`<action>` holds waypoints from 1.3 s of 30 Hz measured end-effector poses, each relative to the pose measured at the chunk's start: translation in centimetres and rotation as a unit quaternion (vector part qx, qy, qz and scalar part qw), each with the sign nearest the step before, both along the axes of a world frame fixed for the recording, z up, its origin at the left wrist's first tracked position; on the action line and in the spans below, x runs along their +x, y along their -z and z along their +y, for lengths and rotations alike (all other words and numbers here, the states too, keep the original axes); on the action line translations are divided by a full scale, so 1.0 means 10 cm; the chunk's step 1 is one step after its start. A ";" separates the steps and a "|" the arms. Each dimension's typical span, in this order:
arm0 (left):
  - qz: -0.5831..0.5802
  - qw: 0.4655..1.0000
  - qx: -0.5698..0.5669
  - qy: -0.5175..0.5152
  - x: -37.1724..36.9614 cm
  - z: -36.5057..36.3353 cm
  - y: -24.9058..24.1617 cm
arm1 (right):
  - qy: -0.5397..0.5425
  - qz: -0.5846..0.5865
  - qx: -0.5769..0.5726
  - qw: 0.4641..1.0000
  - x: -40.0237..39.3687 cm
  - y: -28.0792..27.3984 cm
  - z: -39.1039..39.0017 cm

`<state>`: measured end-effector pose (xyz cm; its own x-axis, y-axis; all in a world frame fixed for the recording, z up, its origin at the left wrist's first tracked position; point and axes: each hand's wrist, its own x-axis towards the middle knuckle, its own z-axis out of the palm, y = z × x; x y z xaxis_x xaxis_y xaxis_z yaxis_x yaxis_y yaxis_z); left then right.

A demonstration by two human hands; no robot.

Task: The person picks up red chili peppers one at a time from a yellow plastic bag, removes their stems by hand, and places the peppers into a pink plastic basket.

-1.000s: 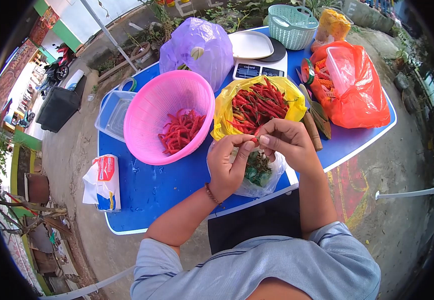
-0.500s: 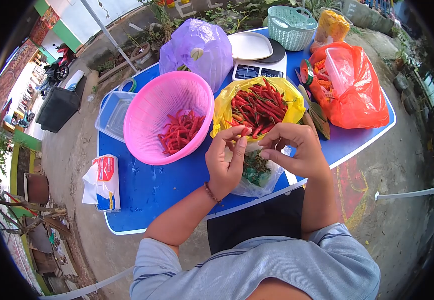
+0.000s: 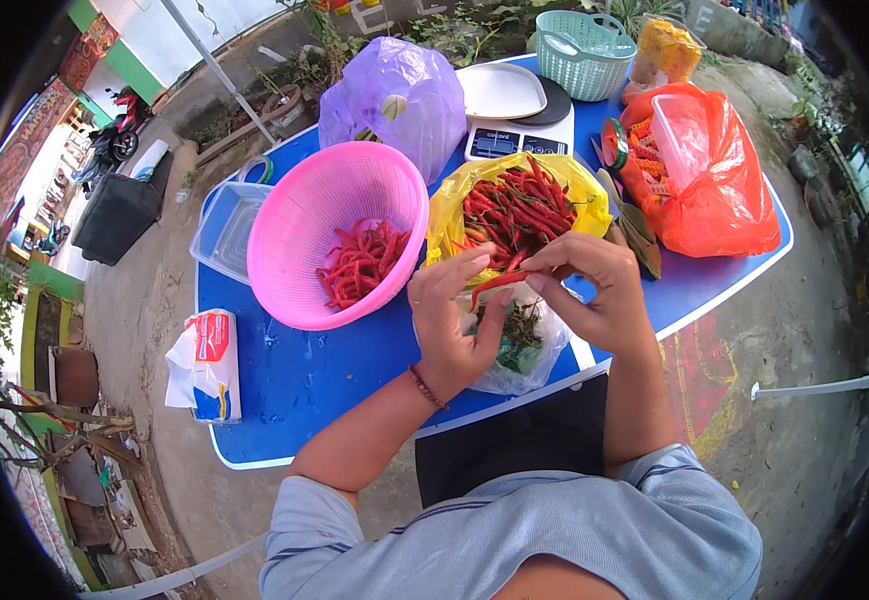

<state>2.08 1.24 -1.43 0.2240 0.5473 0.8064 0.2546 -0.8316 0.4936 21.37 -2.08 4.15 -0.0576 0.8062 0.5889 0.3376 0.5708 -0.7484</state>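
A red chili [image 3: 497, 284] is pinched at one end between the thumb and fingers of my right hand [image 3: 594, 290]. The chili's other end reaches between the parted thumb and fingers of my left hand [image 3: 456, 315]. Just beyond both hands, a yellow bag [image 3: 443, 215] holds a heap of red chilies [image 3: 519, 210]. Below the hands is a clear plastic bag [image 3: 544, 352] with green stems in it, partly hidden by my left hand. To the left, a tilted pink basket [image 3: 289, 215] holds more red chilies [image 3: 362, 265].
On the blue table [image 3: 304, 390] are a tissue pack [image 3: 216, 362], a clear container [image 3: 224, 235], a purple bag [image 3: 404, 95], a scale [image 3: 519, 140], a green basket [image 3: 584, 65] and a red bag [image 3: 724, 190]. A yellow pack [image 3: 666, 52] stands at the back right.
My right hand now holds a chili stretched toward the left hand. The left thumb and fingers have parted from their earlier pinch on a red piece.
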 end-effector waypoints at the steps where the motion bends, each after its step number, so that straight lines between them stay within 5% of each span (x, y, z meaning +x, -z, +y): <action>1: -0.007 1.000 0.020 -0.019 0.00 -0.01 -0.02 | 0.002 0.020 0.009 1.000 0.01 0.01 0.01; 16: 0.033 0.961 0.222 -0.158 -0.01 -0.02 0.18 | 0.075 0.040 0.185 0.979 -0.30 -0.05 0.15; 23: 0.037 0.967 0.175 -0.182 0.02 0.00 0.10 | 0.039 -0.033 0.141 0.989 -0.57 -0.14 0.37; 32: 0.110 0.991 0.065 -0.038 -0.06 0.03 0.05 | 0.126 -0.041 0.015 0.991 -0.23 -0.02 0.30; 39: 0.083 0.996 0.006 -0.028 -0.03 0.11 0.07 | 0.115 -0.187 0.014 0.975 -0.25 0.22 0.33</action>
<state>1.73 2.29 -2.11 0.3241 0.5531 0.7675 0.3789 -0.8193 0.4304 18.88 1.26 1.91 -0.0932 0.8066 0.5838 0.7059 0.4670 -0.5325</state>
